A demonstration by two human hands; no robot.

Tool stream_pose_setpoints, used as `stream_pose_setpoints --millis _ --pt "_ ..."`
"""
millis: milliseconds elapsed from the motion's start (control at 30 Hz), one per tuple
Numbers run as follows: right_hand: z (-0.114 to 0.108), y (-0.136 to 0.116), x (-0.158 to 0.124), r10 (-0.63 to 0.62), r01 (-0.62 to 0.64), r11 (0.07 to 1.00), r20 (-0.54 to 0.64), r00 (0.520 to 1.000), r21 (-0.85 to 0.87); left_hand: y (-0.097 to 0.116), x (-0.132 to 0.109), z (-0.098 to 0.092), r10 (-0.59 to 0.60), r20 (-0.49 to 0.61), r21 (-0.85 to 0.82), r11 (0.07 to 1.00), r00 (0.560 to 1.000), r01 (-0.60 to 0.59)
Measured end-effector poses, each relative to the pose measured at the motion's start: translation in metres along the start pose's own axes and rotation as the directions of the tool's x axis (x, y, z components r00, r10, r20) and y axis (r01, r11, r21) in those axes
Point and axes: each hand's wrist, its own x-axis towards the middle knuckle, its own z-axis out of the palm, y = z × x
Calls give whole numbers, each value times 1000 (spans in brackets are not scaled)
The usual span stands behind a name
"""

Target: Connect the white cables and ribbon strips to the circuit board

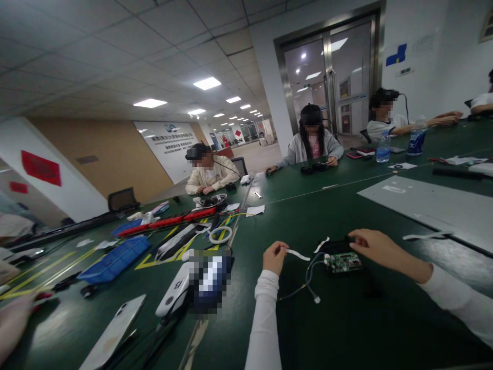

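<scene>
Your left hand [275,258] pinches the end of a white strip [299,255], its free end trailing toward the board; your right hand [375,250] has its fingertips at the end of a black piece [339,245], though whether they grip it or only touch it, you cannot tell; the green circuit board [344,262] lies between your hands, just in front of that piece, its thin cables [308,275] running left over the green table [323,339]; a white phone [115,331] lies well off to your left.
</scene>
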Motion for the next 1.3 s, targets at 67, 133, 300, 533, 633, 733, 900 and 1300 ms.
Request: stream_pose_setpoints --millis 67,133,300,533,633,733,900,1300 --pt "3 -14 22 -19 19 1000 13 1000 -19 -1 0 0 -5 3 -9 1000 1000 5" --pt "14 -26 43 22 -19 999 55 998 -43 -1 0 1 -10 -7 -47 999 1000 10" --pt "45 -33 76 138 -137 988 20 990 -68 -1 0 6 -78 -22 -202 977 997 72" --pt "56 -27 87 138 -137 989 -28 990 52 -14 4 3 -203 -131 -111 976 970 189" --pt "52 -32 82 39 -30 989 -58 998 147 -18 4 0 -190 -184 31 980 964 199" --pt "45 -40 74 -61 83 970 -102 993 228 -19 2 2 -165 -177 123 975 970 188" --pt "40 -62 66 -206 256 886 -166 964 386 -13 -2 7 -120 -82 137 982 989 131" --pt "69 -114 79 -378 226 705 86 922 672 -16 0 1 -96 -115 144 983 989 112"
